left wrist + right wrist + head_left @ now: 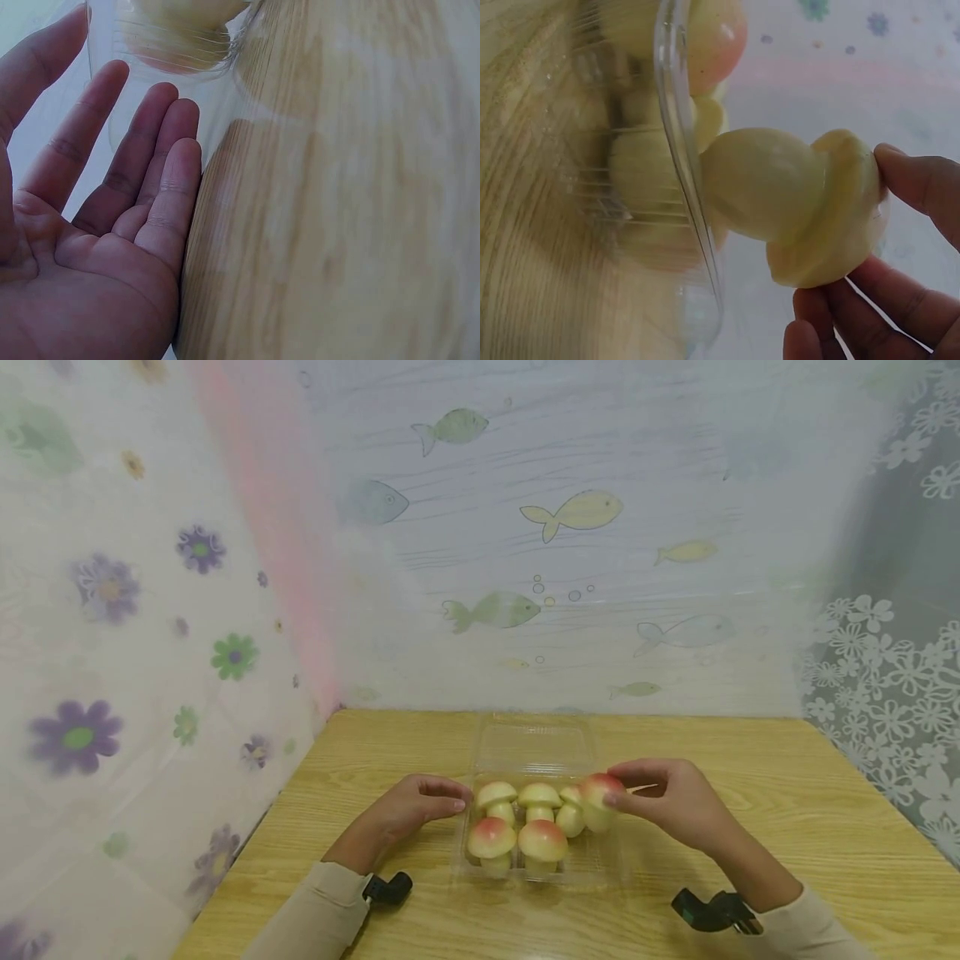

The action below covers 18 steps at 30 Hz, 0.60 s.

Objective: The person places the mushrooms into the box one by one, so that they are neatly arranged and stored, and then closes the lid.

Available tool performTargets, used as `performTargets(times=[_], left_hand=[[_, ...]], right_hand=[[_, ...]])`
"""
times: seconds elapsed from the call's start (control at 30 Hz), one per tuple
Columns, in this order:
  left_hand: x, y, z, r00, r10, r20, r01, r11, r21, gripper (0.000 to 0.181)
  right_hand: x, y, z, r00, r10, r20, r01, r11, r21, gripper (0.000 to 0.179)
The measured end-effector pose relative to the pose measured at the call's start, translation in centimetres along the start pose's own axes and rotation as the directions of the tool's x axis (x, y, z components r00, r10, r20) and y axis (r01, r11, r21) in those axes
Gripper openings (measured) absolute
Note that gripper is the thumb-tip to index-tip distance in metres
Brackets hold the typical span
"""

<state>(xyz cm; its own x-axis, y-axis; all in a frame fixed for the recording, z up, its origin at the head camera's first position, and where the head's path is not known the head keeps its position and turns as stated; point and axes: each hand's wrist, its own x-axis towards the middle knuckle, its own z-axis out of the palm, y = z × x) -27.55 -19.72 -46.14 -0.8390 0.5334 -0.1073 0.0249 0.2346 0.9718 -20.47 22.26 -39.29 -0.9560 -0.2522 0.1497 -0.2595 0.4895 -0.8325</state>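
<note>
A clear plastic clamshell box (592, 862) stands on the table with its lid folded back. Yellow toy mushrooms sit upright inside: two red-topped ones in front, such as the left one (492, 841), and paler ones behind. By its cap, my right hand (675, 800) pinches a red-topped toy mushroom (598, 799) between thumb and fingers. Its stem points down at the box's rim (676, 97) in the right wrist view, over the back right part. At the box's left side is my left hand (420, 802), palm inward, fingers loosely extended (171, 187), holding nothing.
The transparent lid (534, 743) lies back on the wood-grain table (390, 743). Behind the table hangs a fish-patterned sheet (487, 552), and a flowered sheet (150, 635) runs along the left. Black wrist mounts (390, 888) sit at both sleeves.
</note>
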Motion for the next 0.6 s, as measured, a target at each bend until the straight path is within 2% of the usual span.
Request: performTargets(times=[0.6], left_hand=[[0.0,-0.1,0.0,1.0,-0.006,0.007,0.006,1.0,0.006,0.041]], right_hand=[[0.1,-0.2,1.1,0.999,-0.012,0.05,0.011,1.0,0.013,0.046]])
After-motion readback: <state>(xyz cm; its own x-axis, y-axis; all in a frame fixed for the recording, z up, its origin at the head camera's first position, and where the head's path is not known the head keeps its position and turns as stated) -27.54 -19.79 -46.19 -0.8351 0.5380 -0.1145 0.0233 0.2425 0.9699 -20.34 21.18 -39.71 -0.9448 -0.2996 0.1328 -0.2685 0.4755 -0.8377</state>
